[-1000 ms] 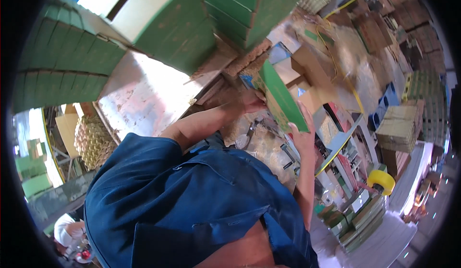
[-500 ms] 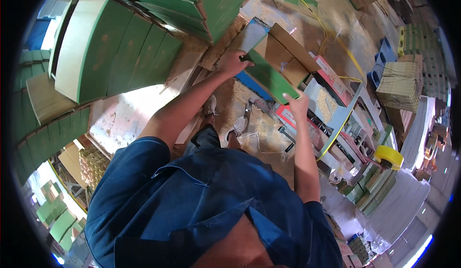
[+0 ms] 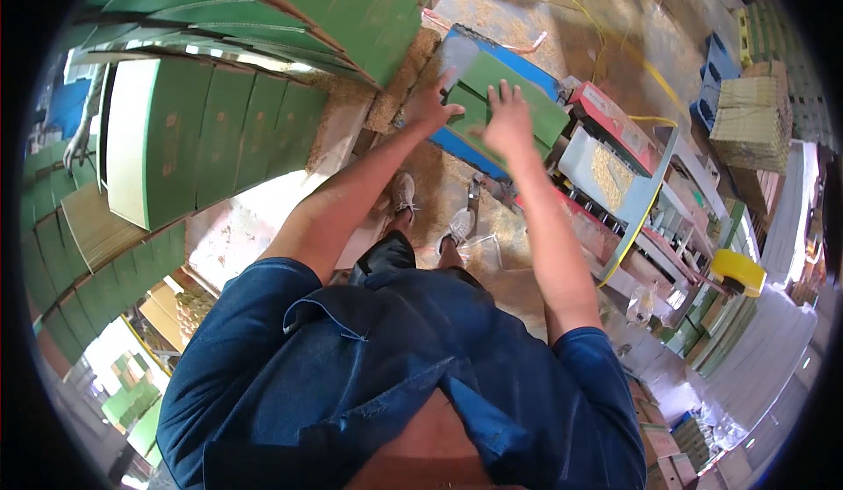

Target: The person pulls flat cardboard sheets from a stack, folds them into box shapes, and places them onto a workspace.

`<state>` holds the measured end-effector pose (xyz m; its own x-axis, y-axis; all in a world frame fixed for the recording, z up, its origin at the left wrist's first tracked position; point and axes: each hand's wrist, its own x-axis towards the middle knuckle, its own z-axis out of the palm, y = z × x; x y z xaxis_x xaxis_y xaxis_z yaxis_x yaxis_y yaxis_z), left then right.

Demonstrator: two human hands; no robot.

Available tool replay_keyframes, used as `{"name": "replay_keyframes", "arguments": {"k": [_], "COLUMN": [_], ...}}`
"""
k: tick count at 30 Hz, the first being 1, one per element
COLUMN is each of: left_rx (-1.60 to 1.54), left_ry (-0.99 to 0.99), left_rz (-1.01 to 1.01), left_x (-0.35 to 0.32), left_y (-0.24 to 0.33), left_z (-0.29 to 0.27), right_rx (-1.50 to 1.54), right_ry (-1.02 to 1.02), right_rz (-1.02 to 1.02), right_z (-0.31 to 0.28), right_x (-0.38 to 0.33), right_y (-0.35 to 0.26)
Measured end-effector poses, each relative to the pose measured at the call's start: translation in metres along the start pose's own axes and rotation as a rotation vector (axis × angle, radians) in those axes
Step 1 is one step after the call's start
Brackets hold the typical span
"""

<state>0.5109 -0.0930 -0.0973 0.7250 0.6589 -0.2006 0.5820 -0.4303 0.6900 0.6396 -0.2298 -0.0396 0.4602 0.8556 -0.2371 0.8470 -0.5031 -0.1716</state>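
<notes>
Along the left side rise tall stacks of flat-faced green cartons [image 3: 206,139], straight-edged, their cardboard matte and slightly scuffed. To the right stands a long metal machine with a smooth grey tray [image 3: 584,161], in which a coarse, tan, crumbly material [image 3: 608,176] lies heaped. At the machine's far left end, on a flat bed with a blue edge [image 3: 468,153], rests a rectangular green box [image 3: 543,112], dark gaps showing between its cardboard flaps. The left hand [image 3: 430,111] is at the box's left end, fingers spread and thumb apart, gripping nothing. The right hand [image 3: 509,126], slightly blurred, lies over the top, fingers extended and parted, closed on nothing; how firmly either presses, I cannot tell. Near the right rim sits a glossy, round yellow roll [image 3: 738,272].
</notes>
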Motion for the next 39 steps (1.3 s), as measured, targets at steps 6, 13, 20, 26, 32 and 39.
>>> {"name": "replay_keyframes", "arguments": {"k": [6, 13, 20, 26, 32, 39], "left_rx": [0.101, 0.225, 0.175, 0.185, 0.200, -0.014], "left_ry": [-0.100, -0.102, -0.065, -0.186, -0.226, -0.433], "left_rz": [0.185, 0.167, 0.332, 0.265, 0.318, 0.270], "left_x": [0.006, 0.022, 0.056, 0.043, 0.000, -0.016], "left_y": [0.020, 0.033, -0.010, 0.037, 0.105, 0.127], "left_z": [-0.009, 0.012, 0.013, 0.028, 0.085, 0.107], "right_rx": [0.194, 0.363, 0.167, 0.112, 0.438, 0.775], "right_ry": [0.243, 0.299, 0.241, 0.240, 0.414, -0.069], "right_rz": [0.003, -0.029, -0.038, 0.025, 0.061, 0.326], "right_z": [0.030, 0.035, 0.035, 0.036, 0.028, 0.062], "right_x": [-0.044, -0.054, -0.026, -0.048, -0.146, -0.268], "right_y": [0.001, 0.028, 0.028, 0.045, 0.023, -0.070]}}
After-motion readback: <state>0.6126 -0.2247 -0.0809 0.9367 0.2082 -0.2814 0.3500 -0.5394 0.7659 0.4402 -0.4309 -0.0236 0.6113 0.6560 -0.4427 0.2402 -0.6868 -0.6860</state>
